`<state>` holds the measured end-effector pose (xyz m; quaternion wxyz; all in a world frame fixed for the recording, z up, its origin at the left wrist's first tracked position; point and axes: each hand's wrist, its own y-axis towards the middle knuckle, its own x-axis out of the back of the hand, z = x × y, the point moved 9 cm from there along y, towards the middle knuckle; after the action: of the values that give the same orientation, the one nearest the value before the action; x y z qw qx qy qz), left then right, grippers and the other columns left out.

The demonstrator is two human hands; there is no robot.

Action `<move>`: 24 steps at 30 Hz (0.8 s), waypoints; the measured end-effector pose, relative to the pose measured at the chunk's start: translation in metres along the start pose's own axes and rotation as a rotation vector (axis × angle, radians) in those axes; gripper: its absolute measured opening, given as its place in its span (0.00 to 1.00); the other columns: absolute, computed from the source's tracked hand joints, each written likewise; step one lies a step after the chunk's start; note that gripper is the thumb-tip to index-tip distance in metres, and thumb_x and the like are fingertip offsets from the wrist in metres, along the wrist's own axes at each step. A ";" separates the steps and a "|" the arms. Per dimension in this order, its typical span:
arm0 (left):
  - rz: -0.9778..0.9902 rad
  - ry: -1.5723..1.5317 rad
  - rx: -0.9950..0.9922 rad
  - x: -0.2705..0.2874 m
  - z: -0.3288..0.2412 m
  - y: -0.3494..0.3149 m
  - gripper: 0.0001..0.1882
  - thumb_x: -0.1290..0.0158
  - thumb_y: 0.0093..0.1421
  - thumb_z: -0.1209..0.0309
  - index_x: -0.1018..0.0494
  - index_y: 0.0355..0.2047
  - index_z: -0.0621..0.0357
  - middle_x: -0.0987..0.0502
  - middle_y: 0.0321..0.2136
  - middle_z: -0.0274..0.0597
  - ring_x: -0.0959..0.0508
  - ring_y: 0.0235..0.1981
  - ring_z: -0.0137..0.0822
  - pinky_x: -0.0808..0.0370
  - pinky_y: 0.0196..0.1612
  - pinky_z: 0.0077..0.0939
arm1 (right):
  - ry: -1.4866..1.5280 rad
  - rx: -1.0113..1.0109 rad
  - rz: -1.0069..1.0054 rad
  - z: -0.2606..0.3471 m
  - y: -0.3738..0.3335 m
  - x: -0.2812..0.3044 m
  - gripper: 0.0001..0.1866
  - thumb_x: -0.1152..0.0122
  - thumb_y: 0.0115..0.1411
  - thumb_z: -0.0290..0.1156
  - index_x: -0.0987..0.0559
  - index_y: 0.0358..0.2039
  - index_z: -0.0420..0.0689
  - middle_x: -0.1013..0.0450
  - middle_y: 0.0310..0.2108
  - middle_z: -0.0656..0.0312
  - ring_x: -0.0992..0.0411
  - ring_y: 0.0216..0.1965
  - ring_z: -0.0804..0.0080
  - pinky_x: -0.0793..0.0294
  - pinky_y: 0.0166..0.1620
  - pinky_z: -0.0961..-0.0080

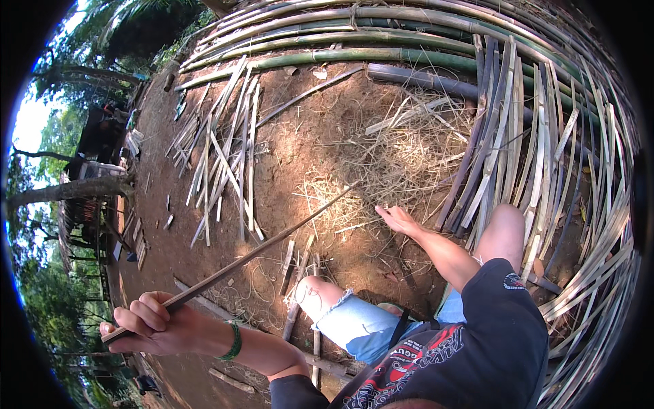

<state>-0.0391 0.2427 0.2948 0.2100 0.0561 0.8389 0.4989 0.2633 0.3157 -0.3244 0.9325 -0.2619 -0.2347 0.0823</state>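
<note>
My left hand [146, 324] is closed around one end of a long, narrow brown bamboo strip [255, 252]. From there the strip slants up and away, and its far tip ends over a heap of shavings. A green bracelet [234, 341] circles my left wrist. My right hand [398, 219] is beyond my knees, a little to the right of the strip's tip and apart from it. Its fingers are drawn together, and whatever they may hold cannot be made out. Curly pale shavings [409, 157] lie on the ground just past it.
Split bamboo strips [504, 129] are stacked at the right, close to my right knee. Long green bamboo poles [327, 58] lie across the far side. More loose strips [231, 150] are scattered on the brown soil at the left. A tree trunk [75, 189] shows at the left.
</note>
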 end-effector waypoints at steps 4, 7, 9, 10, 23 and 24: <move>0.037 -0.090 0.052 -0.017 0.019 0.015 0.23 0.62 0.70 0.49 0.29 0.43 0.55 0.45 0.16 0.28 0.47 0.12 0.22 0.45 0.15 0.16 | 0.037 -0.098 -0.214 -0.070 0.008 -0.006 0.42 0.56 0.63 0.65 0.19 0.28 0.31 0.23 0.26 0.45 0.23 0.31 0.48 0.27 0.43 0.50; 0.040 0.001 0.046 -0.012 0.035 0.026 0.22 0.65 0.71 0.49 0.30 0.43 0.52 0.45 0.17 0.28 0.47 0.12 0.21 0.45 0.15 0.15 | 0.051 -0.303 -0.277 -0.092 0.008 0.019 0.43 0.58 0.63 0.67 0.20 0.29 0.30 0.23 0.26 0.44 0.23 0.25 0.54 0.24 0.33 0.58; -0.002 0.144 0.012 0.006 0.020 0.025 0.21 0.66 0.71 0.50 0.31 0.42 0.50 0.45 0.18 0.26 0.47 0.12 0.19 0.46 0.14 0.14 | 0.181 -0.303 -0.036 -0.035 -0.017 0.013 0.41 0.58 0.64 0.66 0.24 0.23 0.33 0.26 0.21 0.49 0.26 0.22 0.59 0.27 0.30 0.59; -0.030 0.120 0.067 0.013 0.024 0.029 0.21 0.64 0.70 0.49 0.32 0.39 0.51 0.43 0.19 0.28 0.41 0.16 0.22 0.38 0.18 0.18 | 0.209 -0.248 -0.050 -0.020 -0.027 0.015 0.40 0.58 0.64 0.65 0.27 0.19 0.35 0.29 0.17 0.54 0.28 0.20 0.62 0.30 0.28 0.61; -0.096 0.056 0.042 -0.079 0.017 0.004 0.33 0.61 0.63 0.33 0.43 0.24 0.51 0.45 0.20 0.31 0.48 0.20 0.27 0.49 0.22 0.23 | 0.508 0.671 0.040 0.268 -0.266 0.040 0.28 0.53 0.68 0.48 0.25 0.22 0.36 0.35 0.11 0.47 0.34 0.16 0.58 0.37 0.24 0.59; -0.051 0.040 0.055 -0.090 0.013 -0.003 0.33 0.62 0.63 0.32 0.44 0.24 0.50 0.46 0.20 0.31 0.49 0.20 0.27 0.50 0.22 0.24 | 0.467 0.693 0.156 0.281 -0.284 0.039 0.24 0.51 0.68 0.45 0.25 0.25 0.37 0.32 0.17 0.44 0.32 0.17 0.53 0.36 0.24 0.59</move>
<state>0.0478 0.2251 0.3136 0.2042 0.0306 0.8576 0.4711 0.1712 0.2113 0.0522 0.9845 0.0384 0.0447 0.1653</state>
